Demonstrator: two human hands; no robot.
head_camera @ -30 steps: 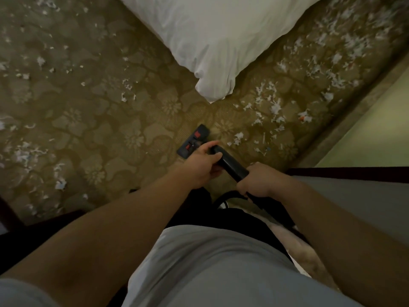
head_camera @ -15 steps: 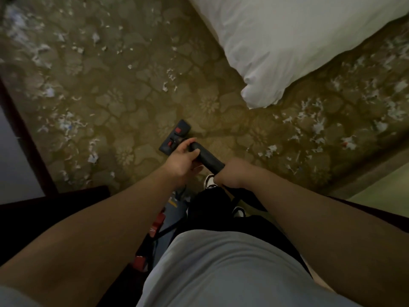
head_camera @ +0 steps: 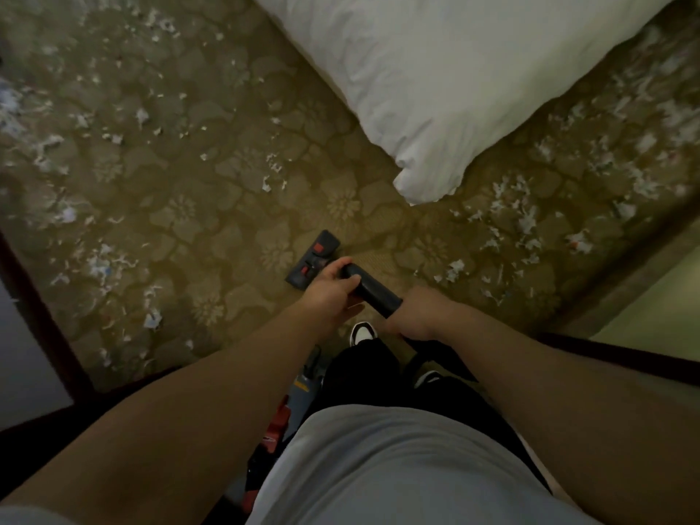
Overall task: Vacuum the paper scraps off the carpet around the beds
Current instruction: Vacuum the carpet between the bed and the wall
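Head view, looking down: a grey shirt (head_camera: pixel 397 467) fills the bottom, with black trousers (head_camera: pixel 363 373) and a black-and-white shoe (head_camera: pixel 361 333) below it. Beside the left leg stands the vacuum body (head_camera: pixel 278 418), red and grey-blue, mostly hidden by the left forearm.

Both bare arms reach forward to a black tube (head_camera: pixel 375 293). The right hand (head_camera: pixel 420 316) is wrapped round its nearer part. The left hand (head_camera: pixel 329 293) grips its far end, fingers curled over the top. Just past the left hand, the flat black nozzle (head_camera: pixel 312 259) with red tabs lies on the carpet (head_camera: pixel 227 206), which is olive-gold with a pale flower pattern.

The scraps (head_camera: pixel 522 221) are small torn bits of white paper, ragged at the edges, a few marked blue or red. They lie thickest to the right of the tube, between the bed corner and the dark skirting, and again far left by a dark frame (head_camera: pixel 41 312). Between those, ahead of the nozzle, they are sparse and well apart.

Farthest off, the bed (head_camera: pixel 435 89) shows a white, creased cover whose corner hangs down to the carpet.
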